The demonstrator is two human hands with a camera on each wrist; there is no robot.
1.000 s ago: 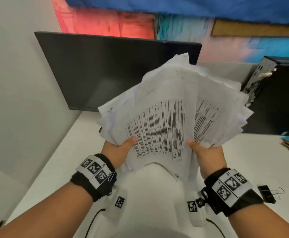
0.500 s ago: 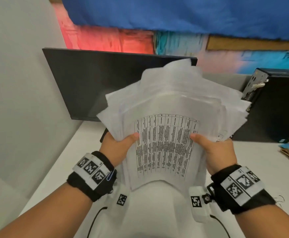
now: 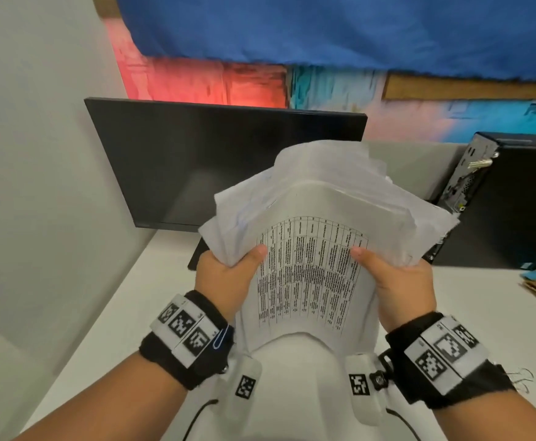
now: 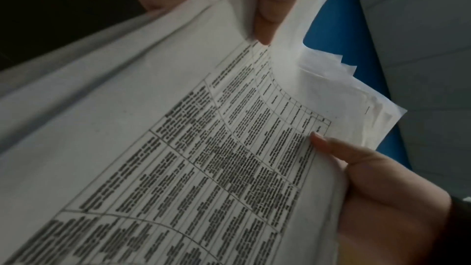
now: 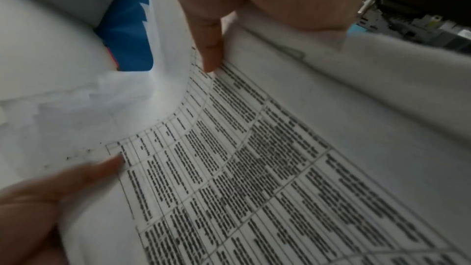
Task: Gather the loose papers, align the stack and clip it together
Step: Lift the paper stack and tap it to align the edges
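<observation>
Both forearms reach forward, raised above the tabletop [image 3: 107, 313], each wrist banded in black with white markers. The left hand [image 3: 222, 281] grips the paper stack [image 3: 311, 272] at its left edge, thumb on top. The right hand [image 3: 400, 284] grips the right edge, thumb likewise on the top sheet.

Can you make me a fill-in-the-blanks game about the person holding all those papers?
1. Both hands, the left hand and the right hand, hold the ____ of papers above the table.
2. The top sheet is printed with a ____ full of text.
3. Behind the papers stands a dark ____ whose screen is off.
4. The far edges of the sheets look ____, not lined up.

Missing words: stack; table (grid); monitor; uneven
</observation>
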